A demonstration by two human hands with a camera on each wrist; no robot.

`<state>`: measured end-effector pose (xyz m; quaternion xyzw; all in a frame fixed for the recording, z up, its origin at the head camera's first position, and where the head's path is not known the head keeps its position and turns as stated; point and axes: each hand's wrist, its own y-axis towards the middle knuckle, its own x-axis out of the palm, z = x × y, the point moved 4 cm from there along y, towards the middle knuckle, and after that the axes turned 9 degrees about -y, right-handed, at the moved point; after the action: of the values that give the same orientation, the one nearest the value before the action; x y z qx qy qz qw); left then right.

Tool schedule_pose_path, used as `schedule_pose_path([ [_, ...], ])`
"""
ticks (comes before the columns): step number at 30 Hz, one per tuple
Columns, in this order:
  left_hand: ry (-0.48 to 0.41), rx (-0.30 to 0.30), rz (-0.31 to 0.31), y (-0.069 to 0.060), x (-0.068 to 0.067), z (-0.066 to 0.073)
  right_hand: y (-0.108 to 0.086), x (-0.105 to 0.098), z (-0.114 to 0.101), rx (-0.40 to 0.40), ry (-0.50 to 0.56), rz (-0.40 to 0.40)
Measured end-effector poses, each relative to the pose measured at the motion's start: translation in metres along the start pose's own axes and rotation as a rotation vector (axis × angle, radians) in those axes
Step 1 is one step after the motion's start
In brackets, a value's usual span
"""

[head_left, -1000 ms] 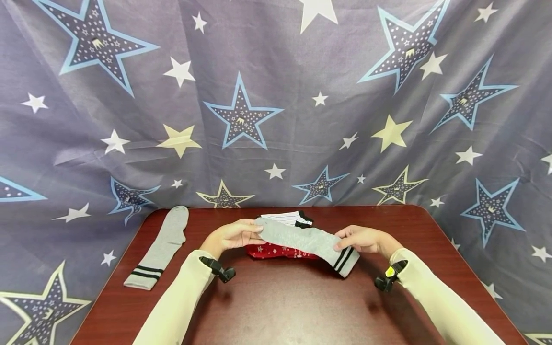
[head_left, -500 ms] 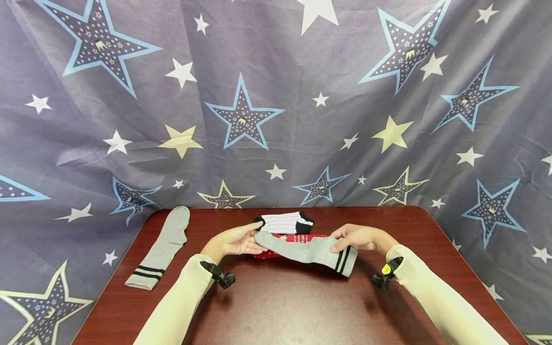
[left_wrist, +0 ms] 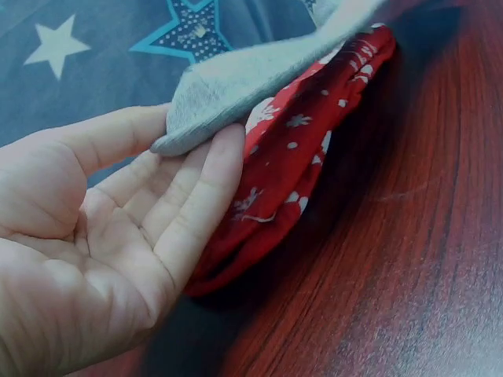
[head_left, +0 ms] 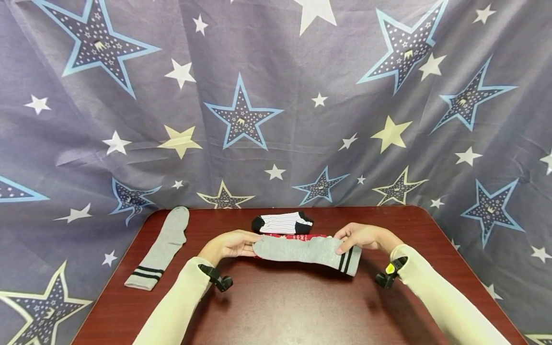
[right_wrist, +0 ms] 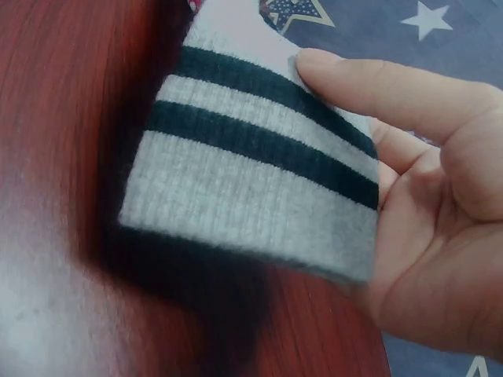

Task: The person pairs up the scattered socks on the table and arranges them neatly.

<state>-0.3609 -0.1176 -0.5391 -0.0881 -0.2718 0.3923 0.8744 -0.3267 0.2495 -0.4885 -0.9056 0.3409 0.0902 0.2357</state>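
Observation:
A long grey sock (head_left: 293,250) with two black cuff stripes stretches between my hands, just above the table. My left hand (head_left: 233,243) holds its toe end between thumb and fingers; in the left wrist view the toe (left_wrist: 212,98) lies over the fingertips. My right hand (head_left: 362,237) pinches the sock near the striped cuff (right_wrist: 251,173), thumb on top. Behind and beneath the grey sock is a red patterned sock (left_wrist: 291,149), mostly covered in the head view. Farther back lies a white striped ankle sock (head_left: 280,224) with black ends.
A matching grey sock (head_left: 161,244) lies flat along the left side of the dark red table (head_left: 276,306). A star-patterned cloth (head_left: 276,105) hangs behind the table's rear edge. Black wrist cameras sit on both sleeves.
The grey sock has come lower and nearer me, uncovering the white striped sock. Its toe dipped and the left fingers loosened, then it straightened out. The right hand keeps its hold near the cuff.

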Motion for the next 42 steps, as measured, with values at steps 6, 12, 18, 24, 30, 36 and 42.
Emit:
schedule_pose_path([
  [6,0.017,0.039,-0.061,-0.009,-0.005,0.002,-0.01,-0.006,0.009,0.068,0.003,0.045],
  [12,0.048,0.043,-0.055,-0.013,-0.01,0.006,-0.016,-0.009,0.014,0.054,0.058,0.061],
  [18,0.068,0.055,-0.06,-0.02,-0.013,0.006,-0.012,-0.011,0.015,0.036,0.159,0.087],
  [24,0.064,0.057,-0.098,-0.027,-0.016,0.006,-0.007,-0.009,0.019,0.034,0.23,0.106],
  [30,0.065,0.059,-0.123,-0.035,-0.02,0.005,-0.005,-0.003,0.02,0.014,0.266,0.099],
  [36,0.056,0.059,-0.145,-0.04,-0.024,-0.001,0.0,0.002,0.021,0.015,0.266,0.097],
  [42,0.052,0.048,-0.135,-0.044,-0.027,-0.007,0.004,0.006,0.023,0.045,0.272,0.074],
])
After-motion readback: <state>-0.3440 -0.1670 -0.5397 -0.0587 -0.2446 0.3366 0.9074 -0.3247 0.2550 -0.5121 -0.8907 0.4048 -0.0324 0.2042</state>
